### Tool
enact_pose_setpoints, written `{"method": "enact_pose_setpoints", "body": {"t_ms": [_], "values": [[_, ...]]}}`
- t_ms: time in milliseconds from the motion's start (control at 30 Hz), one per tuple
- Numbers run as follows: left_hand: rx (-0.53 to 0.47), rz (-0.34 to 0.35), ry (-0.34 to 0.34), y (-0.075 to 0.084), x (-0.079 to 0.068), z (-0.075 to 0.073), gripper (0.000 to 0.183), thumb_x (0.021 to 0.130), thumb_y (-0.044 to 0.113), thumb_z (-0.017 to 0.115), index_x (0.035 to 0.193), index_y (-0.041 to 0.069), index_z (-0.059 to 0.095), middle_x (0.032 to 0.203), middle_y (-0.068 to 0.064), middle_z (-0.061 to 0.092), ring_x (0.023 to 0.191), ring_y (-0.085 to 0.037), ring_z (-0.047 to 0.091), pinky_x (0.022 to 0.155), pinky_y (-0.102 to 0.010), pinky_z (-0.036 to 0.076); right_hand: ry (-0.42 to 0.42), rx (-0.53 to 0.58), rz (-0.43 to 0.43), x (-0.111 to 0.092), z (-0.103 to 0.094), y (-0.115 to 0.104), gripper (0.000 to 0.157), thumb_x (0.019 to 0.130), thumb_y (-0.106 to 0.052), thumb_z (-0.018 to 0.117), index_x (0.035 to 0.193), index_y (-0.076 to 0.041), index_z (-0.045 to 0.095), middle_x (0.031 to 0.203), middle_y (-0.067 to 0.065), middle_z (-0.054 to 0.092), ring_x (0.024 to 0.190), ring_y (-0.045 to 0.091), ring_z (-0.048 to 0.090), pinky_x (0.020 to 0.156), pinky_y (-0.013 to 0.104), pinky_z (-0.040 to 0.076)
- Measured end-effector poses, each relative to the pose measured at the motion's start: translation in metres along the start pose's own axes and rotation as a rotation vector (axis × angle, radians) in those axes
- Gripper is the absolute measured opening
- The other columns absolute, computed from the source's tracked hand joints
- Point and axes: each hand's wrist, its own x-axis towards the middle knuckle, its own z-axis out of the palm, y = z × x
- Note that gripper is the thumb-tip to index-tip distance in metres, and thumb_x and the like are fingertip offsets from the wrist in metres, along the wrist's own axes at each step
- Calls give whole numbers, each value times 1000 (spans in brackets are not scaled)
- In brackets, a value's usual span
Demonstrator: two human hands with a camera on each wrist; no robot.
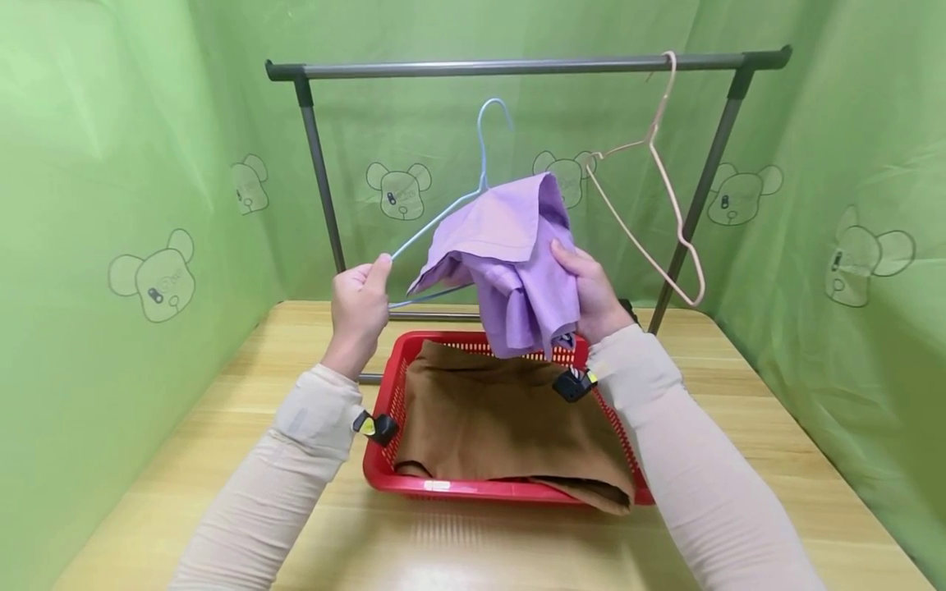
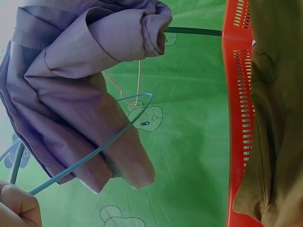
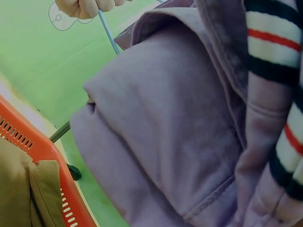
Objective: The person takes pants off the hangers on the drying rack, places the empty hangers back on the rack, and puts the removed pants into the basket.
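Note:
My left hand [image 1: 358,308] grips the left corner of a light-blue hanger [image 1: 436,220], whose hook points up, free of the rail. Over the hanger's right part drapes a folded purple garment [image 1: 510,246]; its exact kind is unclear. With the thumb on its near side, my right hand [image 1: 594,295] holds the garment at its right edge, the other fingers hidden behind cloth. In the left wrist view, the hanger's lower bar [image 2: 99,149] crosses in front of the cloth. Dark, white and red striped bands [image 3: 274,40] show on the garment in the right wrist view.
Below the hands, a red basket [image 1: 473,491] with a brown garment [image 1: 510,419] in it stands on the wooden table [image 1: 739,394]. Behind, a metal rack's rail [image 1: 473,70] carries a pink hanger [image 1: 678,209] at right. Green curtains [image 1: 111,107] surround the table.

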Motion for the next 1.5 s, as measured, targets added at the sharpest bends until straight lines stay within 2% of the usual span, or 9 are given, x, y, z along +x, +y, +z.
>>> {"method": "enact_pose_setpoints", "body": {"t_ms": [500,800,1500], "values": [[21,-4,17,-4,2,-1,49,99,29,55,54,13,40,46,6,31,41,-8,27,37,-21,18,17,-33,-29,1,-1,2,16,99,-22,55,103,-9,64,89,5,69,74,14,66,68,22,54],[25,-4,13,-5,3,-1,50,99,28,55,54,13,39,45,5,30,41,-7,26,38,-21,17,9,-42,-24,-2,-2,-1,19,102,-22,49,104,-9,64,89,6,70,74,15,67,66,23,55],[28,-10,22,-7,6,-3,50,99,28,55,54,13,40,46,5,31,41,-8,27,38,-21,18,6,0,-26,-4,-7,-4,19,101,-20,52,103,-8,66,89,7,70,74,15,68,67,23,55]]}}
